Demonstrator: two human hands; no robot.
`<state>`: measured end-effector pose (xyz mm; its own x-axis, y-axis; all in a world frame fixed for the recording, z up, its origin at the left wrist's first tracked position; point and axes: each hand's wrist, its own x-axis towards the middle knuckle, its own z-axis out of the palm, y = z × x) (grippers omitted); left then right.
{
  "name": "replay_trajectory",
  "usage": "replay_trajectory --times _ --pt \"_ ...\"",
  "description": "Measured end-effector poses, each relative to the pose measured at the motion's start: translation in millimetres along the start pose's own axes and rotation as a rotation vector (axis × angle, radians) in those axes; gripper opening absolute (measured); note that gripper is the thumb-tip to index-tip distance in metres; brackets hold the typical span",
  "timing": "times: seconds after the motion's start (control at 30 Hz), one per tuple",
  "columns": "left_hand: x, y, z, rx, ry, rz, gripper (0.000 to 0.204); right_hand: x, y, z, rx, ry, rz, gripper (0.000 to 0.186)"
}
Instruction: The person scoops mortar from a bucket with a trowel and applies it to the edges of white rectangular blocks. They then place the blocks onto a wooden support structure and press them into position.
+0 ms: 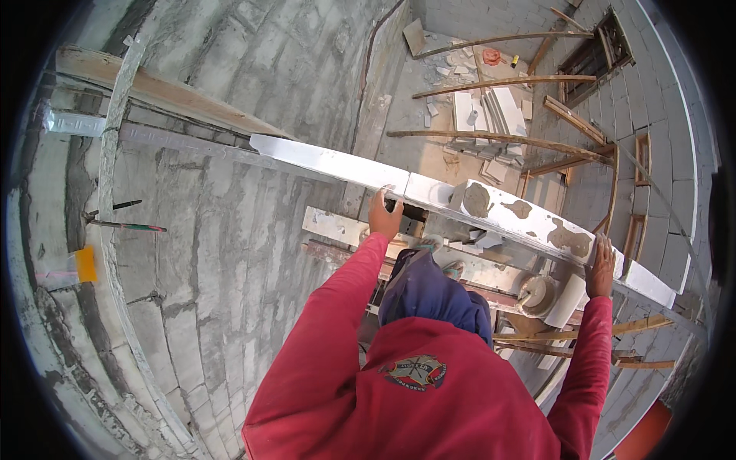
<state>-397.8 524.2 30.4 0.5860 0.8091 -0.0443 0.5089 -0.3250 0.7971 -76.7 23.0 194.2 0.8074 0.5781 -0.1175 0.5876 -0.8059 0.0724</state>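
A row of white lightweight concrete blocks runs across the middle, its top edge toward me. The long white block [502, 224] between my hands has grey mortar patches [571, 238] on its face. My left hand [385, 216] grips near its left end, fingertips at the joint with the neighbouring white block [330, 162]. My right hand [602, 268] is closed over the near edge toward its right end. Below, on the scaffold planks [491, 270], a round bucket of grey mortar [538, 295] stands beside a loose white block [567, 300].
Rough grey block wall [222, 291] fills the left side, with a wooden plank [169, 88] and an upright strip [115, 138] against it. Beyond the row, white blocks [491, 115] and rubble lie on the floor far below. Curved wooden poles [506, 83] cross there.
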Motion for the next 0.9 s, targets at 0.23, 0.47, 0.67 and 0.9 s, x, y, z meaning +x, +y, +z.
replay_trajectory --times 0.23,0.47,0.67,0.9 --pt "123.0 -120.8 -288.1 -0.551 0.694 -0.248 0.055 -2.2 3.3 -5.2 -0.005 -0.017 -0.013 0.088" --pt "203.9 -140.8 -390.1 -0.259 0.555 -0.278 0.102 9.3 -26.7 -18.6 -0.166 -0.185 0.165 0.076" --pt "222.5 -160.4 -402.2 -0.358 0.506 -0.260 0.107 11.7 -54.1 -21.6 -0.068 -0.191 0.191 0.093" --pt "219.4 -156.9 -402.8 -0.267 0.366 -0.150 0.077 7.7 -63.6 -27.8 -0.075 -0.210 0.188 0.104"
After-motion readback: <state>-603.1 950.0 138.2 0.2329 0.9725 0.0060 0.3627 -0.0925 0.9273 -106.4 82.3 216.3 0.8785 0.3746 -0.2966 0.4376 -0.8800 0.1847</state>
